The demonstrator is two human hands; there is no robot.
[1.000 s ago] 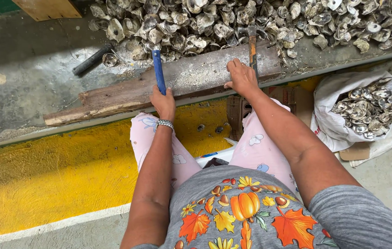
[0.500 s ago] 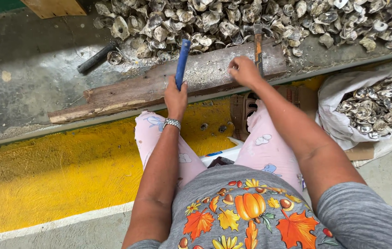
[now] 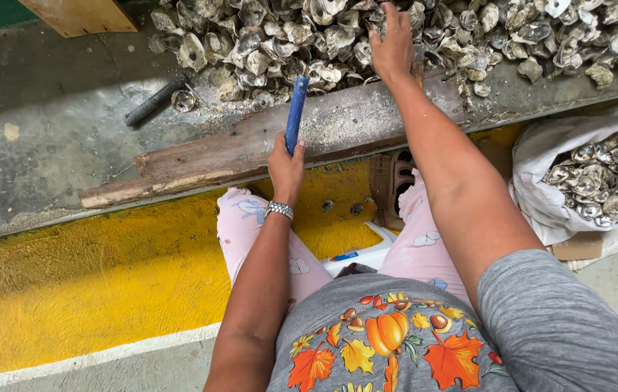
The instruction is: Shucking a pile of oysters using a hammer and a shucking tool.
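Note:
My left hand (image 3: 286, 167) grips the blue handle of a tool (image 3: 295, 115) that points up toward the shells, over a worn wooden plank (image 3: 236, 149). A metal watch sits on that wrist. My right hand (image 3: 392, 45) reaches far forward into the big pile of oyster shells (image 3: 309, 40) on the concrete ledge, palm down, fingers spread on the shells. I cannot tell if it holds one. A small upright metal piece (image 3: 418, 69) stands on the plank beside my right wrist.
A white sack of shells (image 3: 599, 178) sits at the right on the floor. A dark cylindrical bar (image 3: 155, 99) lies on the ledge at left. A wooden board (image 3: 80, 14) is at top left. A yellow-painted curb (image 3: 91, 276) runs below the ledge.
My right hand has moved from the plank forward into the shell pile. My left hand with the blue tool has shifted right and lower on the plank.

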